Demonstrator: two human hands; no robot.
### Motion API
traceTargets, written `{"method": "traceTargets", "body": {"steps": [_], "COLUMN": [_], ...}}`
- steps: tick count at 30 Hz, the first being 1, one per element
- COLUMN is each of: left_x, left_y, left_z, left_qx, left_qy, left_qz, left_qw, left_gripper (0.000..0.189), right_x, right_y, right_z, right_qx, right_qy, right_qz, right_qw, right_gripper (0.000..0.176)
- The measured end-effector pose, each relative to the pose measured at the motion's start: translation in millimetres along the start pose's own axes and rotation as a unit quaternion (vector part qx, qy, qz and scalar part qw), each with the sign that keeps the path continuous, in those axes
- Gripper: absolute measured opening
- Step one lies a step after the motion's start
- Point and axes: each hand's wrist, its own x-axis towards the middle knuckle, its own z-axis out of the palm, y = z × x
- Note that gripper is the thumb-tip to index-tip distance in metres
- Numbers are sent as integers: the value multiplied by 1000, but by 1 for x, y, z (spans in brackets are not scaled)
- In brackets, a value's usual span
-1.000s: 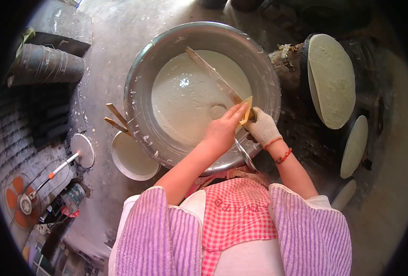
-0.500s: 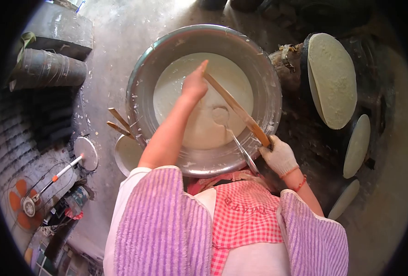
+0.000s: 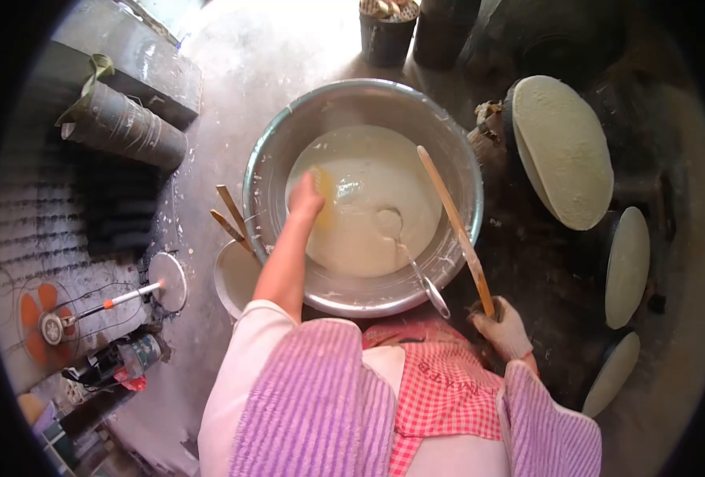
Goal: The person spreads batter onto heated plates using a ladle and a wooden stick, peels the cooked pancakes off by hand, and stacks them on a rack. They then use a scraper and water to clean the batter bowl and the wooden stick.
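Note:
My bare left hand (image 3: 306, 197) is over the left part of a big metal basin (image 3: 261, 171). Its fingers are closed on a flat yellow scraper (image 3: 323, 199), blurred by motion, just above or at the pale batter (image 3: 360, 151). In a white glove, my right hand (image 3: 502, 327) grips the lower end of a long flat wooden stick (image 3: 454, 213). The stick slants up across the basin's right rim, its far tip over the batter. A metal ladle (image 3: 426, 288) rests with its bowl in the batter and its handle over the near rim.
Large round pale sheets (image 3: 567, 151) stand along the right on dark rounds. A second container (image 3: 235, 278) with wooden sticks (image 3: 233, 215) is left of the basin. A fan (image 3: 50, 327) stands at lower left, a metal cylinder (image 3: 126, 127) at upper left, a dark bucket (image 3: 388, 36) behind.
My left hand has moved away from the stick's far tip, left and down over the batter. My right hand has drawn the stick lower and tilted it steeper. The camera view has shifted.

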Motion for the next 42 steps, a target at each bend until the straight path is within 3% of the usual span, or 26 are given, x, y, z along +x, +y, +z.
{"method": "traceTargets", "body": {"steps": [1,2,3,5,6,8,9,10,11,12,14,17,19,20,21,22,23,24,25,28,31,33,36,39,42], "left_x": [-6,-17,-46,-86,-105,-145,-170,-203,-227,-249,-278,-276,-258,-249,-239,-229,-219,-209,-202,-195,-185,-179,-167,-162,-160], "left_y": [10,18,19,27,17,-12,-5,-11,-27,-60,-94,-207,-246,-263,-280,-262,-234,-204,-207,-233,-247,-250,-254,-254,-254], "left_z": [-5,-9,-13,-31,-30,-44,-67,-95,-113,-113,-127,-60,-14,19,50,34,9,-20,-20,-12,-13,-13,-13,-15,-16], "left_qx": [1,-143,-280,-416,-454,-650,-635,-641,-614,-603,-571,-558,-566,-416,-245,-315,-375,-417,-405,-313,-258,-243,-226,-213,-202], "left_qy": [15,-20,-62,-45,-6,12,96,88,125,173,244,257,218,212,206,157,105,53,-5,-186,-289,-315,-344,-363,-373], "left_qz": [9,-81,-178,-215,-194,-74,-82,-240,-289,-289,-373,-344,-376,-379,-390,-452,-517,-576,-598,-568,-521,-504,-483,-468,-458], "left_qw": [1000,986,941,883,870,756,762,724,724,723,690,710,701,799,863,820,763,701,692,738,760,767,773,777,781], "left_gripper": [48,46,45,42,41,40,43,49,51,45,48,51,57,59,62,62,63,64,64,63,63,63,62,62,62], "right_x": [-8,-17,-35,-47,-43,-43,-32,-46,-46,-52,-35,-36,-21,1,17,15,18,22,28,42,64,78,74,76,85], "right_y": [9,15,24,20,44,53,73,55,55,37,39,14,12,28,32,9,0,-6,-11,-19,-7,14,1,15,33], "right_z": [1,-5,-5,-8,-3,5,14,25,40,52,88,144,184,213,240,261,282,300,317,355,372,384,395,399,402], "right_qx": [22,35,37,102,136,7,-49,-58,-78,-150,-252,-303,-329,-329,-327,-346,-354,-299,-241,-246,-244,-240,-192,-167,-163], "right_qy": [3,-22,-25,-58,-72,-122,-130,-155,-183,-230,-269,-314,-347,-357,-365,-393,-390,-397,-398,-353,-346,-341,-341,-311,-299], "right_qz": [-27,12,13,27,0,-103,-180,-113,-140,-77,-176,-184,-162,-224,-283,-208,-196,-139,-83,-69,-60,-53,98,57,51], "right_qw": [999,999,999,993,988,987,974,980,970,958,913,881,863,845,825,826,827,857,881,900,904,907,915,934,939], "right_gripper": [23,19,19,17,15,21,26,28,29,41,45,53,59,61,63,66,66,65,65,65,65,65,69,56,55]}}
